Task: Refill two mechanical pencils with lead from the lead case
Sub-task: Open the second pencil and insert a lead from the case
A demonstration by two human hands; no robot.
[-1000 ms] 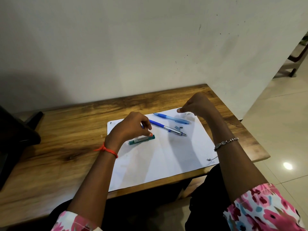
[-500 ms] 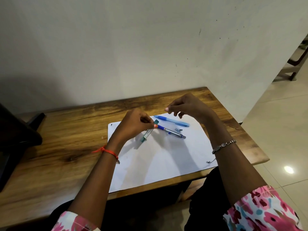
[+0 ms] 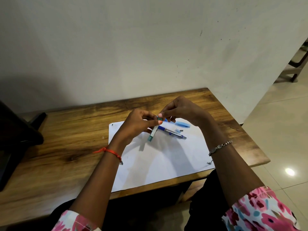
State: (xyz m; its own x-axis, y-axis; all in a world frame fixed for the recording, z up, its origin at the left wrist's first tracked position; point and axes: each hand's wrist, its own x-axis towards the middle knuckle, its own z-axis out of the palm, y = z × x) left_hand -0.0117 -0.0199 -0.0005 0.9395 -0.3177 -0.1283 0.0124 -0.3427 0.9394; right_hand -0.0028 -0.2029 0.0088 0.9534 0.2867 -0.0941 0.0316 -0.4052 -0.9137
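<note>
Left hand point(image 3: 141, 124): above the paper sheet point(image 3: 166, 157), fingers curled, pinching the lead case point(image 3: 153, 133).
Right hand point(image 3: 181, 110): above the sheet's far edge, fingertips pinching the case's upper end.
Forearms: bare, converging above the sheet.

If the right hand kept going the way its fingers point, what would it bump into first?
The top end of the lead case, which the left hand holds tilted above the paper. The right hand seems to pinch that end with its fingertips, though depth is hard to judge.
</note>
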